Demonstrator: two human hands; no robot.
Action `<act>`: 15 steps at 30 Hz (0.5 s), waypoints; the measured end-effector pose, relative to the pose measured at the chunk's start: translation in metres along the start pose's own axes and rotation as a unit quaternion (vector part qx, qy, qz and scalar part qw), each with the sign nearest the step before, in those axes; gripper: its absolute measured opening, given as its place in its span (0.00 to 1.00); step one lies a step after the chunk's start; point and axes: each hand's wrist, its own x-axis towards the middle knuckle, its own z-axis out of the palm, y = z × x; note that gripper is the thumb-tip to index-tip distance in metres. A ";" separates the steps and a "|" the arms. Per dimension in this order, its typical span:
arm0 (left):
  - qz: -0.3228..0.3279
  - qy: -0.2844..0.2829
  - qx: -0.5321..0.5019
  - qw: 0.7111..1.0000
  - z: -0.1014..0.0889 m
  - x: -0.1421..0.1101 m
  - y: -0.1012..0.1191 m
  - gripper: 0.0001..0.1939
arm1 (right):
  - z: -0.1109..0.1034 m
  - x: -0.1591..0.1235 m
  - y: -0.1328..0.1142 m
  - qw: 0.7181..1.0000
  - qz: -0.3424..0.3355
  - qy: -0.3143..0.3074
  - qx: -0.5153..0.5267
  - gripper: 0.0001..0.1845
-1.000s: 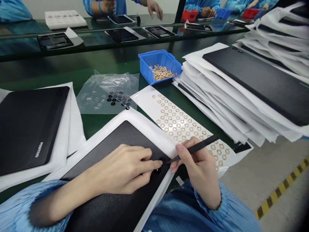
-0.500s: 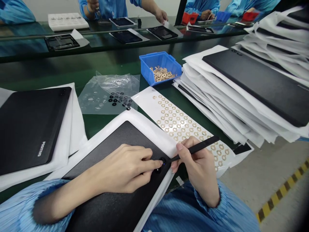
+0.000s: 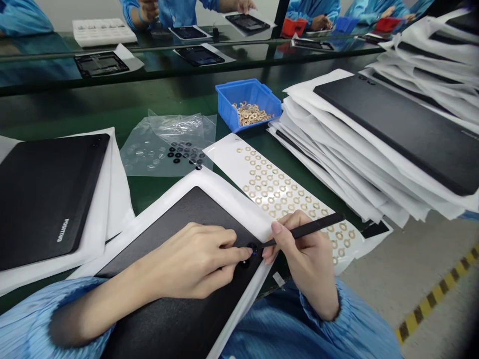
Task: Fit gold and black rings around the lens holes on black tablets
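Note:
A black tablet back cover (image 3: pixel 179 324) lies face down on white foam wrap in front of me, turned at an angle. My left hand (image 3: pixel 198 262) rests across it, holding nothing. Its index finger is stretched out, with the tip on the small round camera lens ring (image 3: pixel 255 248) near the cover's right corner. The other fingers are loosely bent. My right hand (image 3: pixel 305 259) grips black tweezers (image 3: pixel 314 226) like a pen, with their thin tip at the edge of that ring. Fingers of the right hand touch the cover's edge. What lies beneath the left fingertip is hidden.
A sheet of ring-shaped stickers (image 3: pixel 224 149) lies beyond my right hand. Behind it stands a blue bin (image 3: pixel 228 107) of small rings. A clear bag (image 3: pixel 144 132) carries black rings. Wrapped covers (image 3: pixel 404 129) are stacked right; another cover (image 3: pixel 41 199) lies left. Co-workers sit opposite.
The tweezers' tip has shifted slightly left, closer to the lens ring. My left hand stays put. Across the bench, a co-worker's hand has lifted a tablet part away, and parts there slid right.

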 end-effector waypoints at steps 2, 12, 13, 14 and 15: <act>-0.001 0.002 0.001 1.000 0.000 0.000 0.000 0.15 | 0.000 0.000 0.001 1.000 -0.004 0.000 0.007 0.14; 0.004 0.015 -0.007 1.000 0.000 0.000 0.000 0.15 | -0.001 -0.001 0.000 1.000 0.001 -0.005 -0.017 0.15; 0.004 0.014 -0.007 1.000 0.000 0.000 0.000 0.15 | -0.001 -0.001 0.000 1.000 -0.001 -0.006 -0.016 0.15; 0.004 0.015 -0.007 1.000 0.000 0.000 0.000 0.15 | 0.000 -0.001 0.000 1.000 -0.004 -0.005 -0.016 0.15; 0.004 0.016 -0.007 1.000 0.000 0.000 0.000 0.15 | 0.000 -0.001 0.000 1.000 -0.006 -0.006 -0.016 0.15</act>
